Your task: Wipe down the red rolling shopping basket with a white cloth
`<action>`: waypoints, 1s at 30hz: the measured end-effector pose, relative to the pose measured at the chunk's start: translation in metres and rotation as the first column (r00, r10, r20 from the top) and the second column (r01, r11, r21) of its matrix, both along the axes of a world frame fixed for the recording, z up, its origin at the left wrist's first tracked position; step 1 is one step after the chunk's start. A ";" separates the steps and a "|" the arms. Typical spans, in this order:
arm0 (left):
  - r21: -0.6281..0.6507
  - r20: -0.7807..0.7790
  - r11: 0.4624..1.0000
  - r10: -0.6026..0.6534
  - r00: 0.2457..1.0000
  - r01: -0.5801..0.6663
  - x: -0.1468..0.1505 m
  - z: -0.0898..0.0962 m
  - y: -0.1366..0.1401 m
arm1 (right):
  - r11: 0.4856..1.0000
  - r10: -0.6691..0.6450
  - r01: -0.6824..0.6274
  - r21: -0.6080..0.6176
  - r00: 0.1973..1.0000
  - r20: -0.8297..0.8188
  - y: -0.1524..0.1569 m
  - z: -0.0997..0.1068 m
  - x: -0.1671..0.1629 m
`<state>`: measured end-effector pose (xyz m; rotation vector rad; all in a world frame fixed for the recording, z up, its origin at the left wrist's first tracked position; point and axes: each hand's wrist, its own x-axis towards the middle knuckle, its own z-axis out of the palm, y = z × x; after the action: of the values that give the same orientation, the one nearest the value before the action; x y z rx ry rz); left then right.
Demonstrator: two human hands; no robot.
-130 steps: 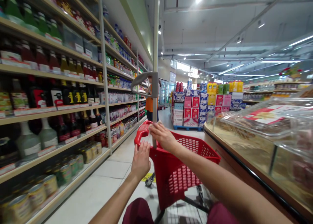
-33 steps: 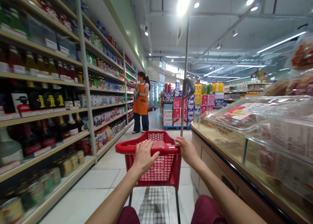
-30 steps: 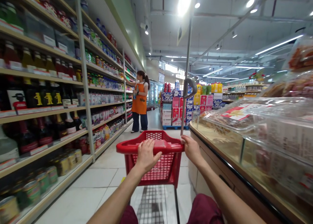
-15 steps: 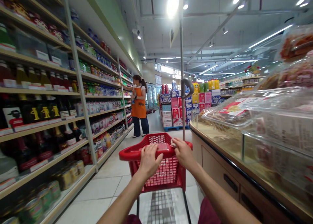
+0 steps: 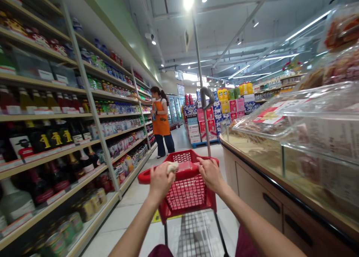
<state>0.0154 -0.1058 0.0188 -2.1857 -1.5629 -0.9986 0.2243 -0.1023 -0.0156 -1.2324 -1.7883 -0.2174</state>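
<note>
A red plastic shopping cart (image 5: 185, 195) stands right in front of me in the aisle, with a mesh basket and dark legs. My left hand (image 5: 160, 180) is closed on a crumpled white cloth (image 5: 172, 167), perhaps a tissue, at the left part of the red handle (image 5: 145, 177). Farther right, my right hand (image 5: 211, 176) is closed over the handle near its right corner, fingertips curled over the top. A grey pole (image 5: 206, 135) with a hooked loop (image 5: 207, 98) rises beyond the cart.
Shelves of bottles (image 5: 57, 137) and cans line the left. A person in an orange apron (image 5: 161, 118) reaches toward them ahead. On the right runs a counter (image 5: 252, 182) with clear plastic food packs (image 5: 269, 118). Stacked cartons (image 5: 206, 126) stand on a blue pallet beyond.
The white cloth has passed from my right hand to my left. My left hand has closed and shifted left. A yellow floor marking has come into view under the cart.
</note>
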 end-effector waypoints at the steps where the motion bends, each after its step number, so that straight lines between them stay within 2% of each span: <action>1: -0.012 0.042 0.995 0.101 0.994 -0.101 -0.013 -0.001 0.002 | 1.000 -0.013 0.013 0.017 1.000 0.003 -0.001 0.000 -0.004; 3: -0.008 0.103 0.980 0.199 0.974 -0.200 -0.022 -0.005 0.002 | 0.997 -0.053 0.052 0.058 0.999 0.009 -0.002 -0.001 -0.013; 4: 0.021 0.107 0.981 0.190 0.976 -0.193 -0.018 -0.009 0.001 | 0.995 -0.074 0.073 0.074 0.997 0.006 -0.003 -0.001 -0.016; 8: 0.194 -0.068 0.978 -0.062 0.996 0.074 0.020 -0.022 -0.009 | 0.991 -0.082 0.078 0.107 0.996 0.037 -0.009 -0.004 -0.023; 10: 0.234 -0.152 0.960 -0.121 0.981 0.155 0.018 -0.025 -0.011 | 0.993 -0.065 0.059 0.105 0.996 0.059 -0.012 -0.005 -0.022; 11: 0.245 -0.163 0.958 -0.111 0.980 0.150 0.007 -0.026 -0.009 | 0.993 -0.061 0.055 0.103 0.996 0.061 -0.013 -0.005 -0.021; 13: 0.253 -0.129 0.965 -0.033 0.991 0.065 -0.025 -0.028 -0.005 | 0.994 -0.058 0.052 0.100 0.997 0.059 -0.015 -0.004 -0.020; 15: 0.258 0.003 0.956 0.144 0.990 -0.139 -0.054 -0.029 0.000 | 0.993 -0.058 0.052 0.103 0.997 0.053 -0.016 -0.004 -0.021; 17: 0.241 0.085 0.940 0.229 0.970 -0.243 -0.063 -0.031 0.001 | 0.993 -0.062 0.056 0.108 0.997 0.045 -0.016 -0.005 -0.022; 18: 0.240 0.087 0.943 0.215 0.973 -0.230 -0.059 -0.031 0.000 | 0.992 -0.064 0.059 0.113 0.997 0.042 -0.016 -0.006 -0.023; 22: 0.280 -0.061 0.960 -0.001 0.998 0.018 -0.035 -0.032 -0.005 | 0.990 -0.064 0.055 0.126 0.995 0.070 -0.017 -0.007 -0.019; 23: 0.280 -0.080 0.959 -0.014 0.997 0.036 -0.037 -0.031 -0.005 | 0.990 -0.067 0.057 0.129 0.995 0.078 -0.017 -0.007 -0.017; 24: 0.277 -0.068 0.961 0.014 0.998 0.006 -0.042 -0.031 -0.004 | 0.990 -0.072 0.061 0.131 0.994 0.084 -0.017 -0.007 -0.016; 28: 0.181 0.101 0.943 0.264 0.959 -0.279 -0.063 -0.026 0.003 | 0.987 -0.108 0.099 0.128 0.992 0.067 -0.014 -0.007 -0.012; 30: 0.139 0.104 0.954 0.251 0.962 -0.264 -0.050 -0.024 0.004 | 0.986 -0.121 0.113 0.126 0.991 0.056 -0.013 -0.007 -0.011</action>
<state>-0.0342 -0.1015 -0.0048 -1.8039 -1.6952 -1.0990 0.2131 -0.1149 -0.0227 -1.2555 -1.7303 -0.4319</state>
